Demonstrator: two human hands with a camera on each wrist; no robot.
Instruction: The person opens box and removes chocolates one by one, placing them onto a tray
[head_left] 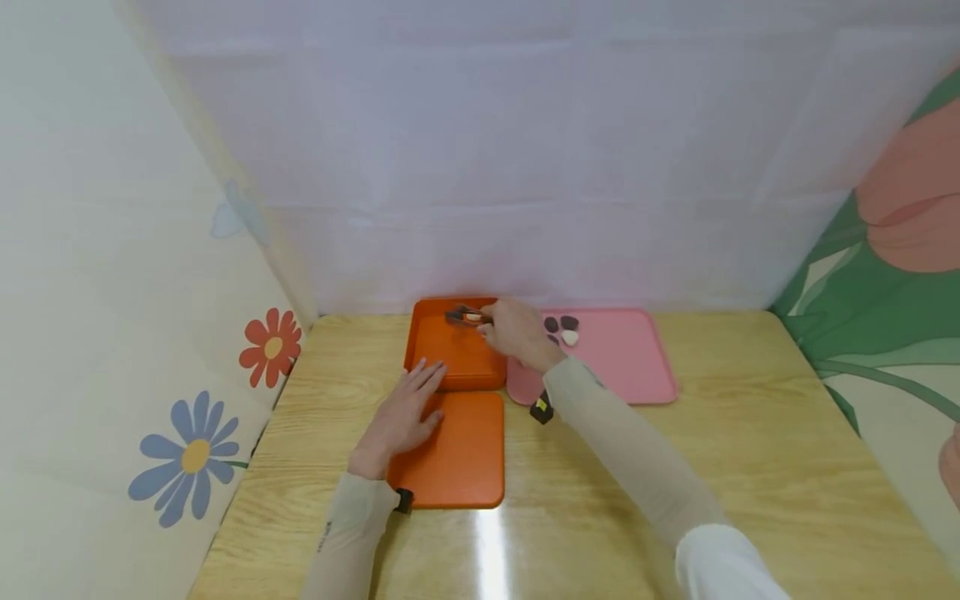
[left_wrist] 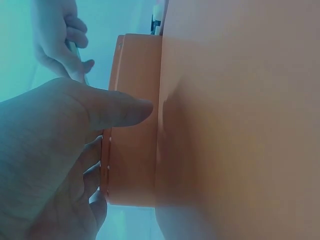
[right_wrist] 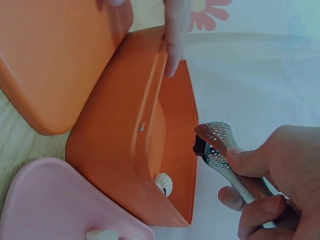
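Observation:
My right hand (head_left: 517, 329) grips a pair of metal tongs (right_wrist: 250, 192) with perforated heads, held over the open orange box (head_left: 450, 383). A small dark piece (right_wrist: 200, 145) is pinched between the tong heads. Inside the box, near its wall, lies a white ridged piece (right_wrist: 164, 183). My left hand (head_left: 403, 417) rests at the box's front left corner, fingers straight and touching the rim, thumb apart. Below that hand, a flat orange lid (head_left: 457, 458) lies against the front of the box. Several small dark pieces (head_left: 569, 322) and a white one (head_left: 570, 338) sit on the pink tray (head_left: 630, 358).
The wooden table (head_left: 720, 467) runs on to the right and in front of the tray. A pale cloth wall (head_left: 540, 167) rises right behind box and tray. Flowered panels (head_left: 195, 454) stand at both sides.

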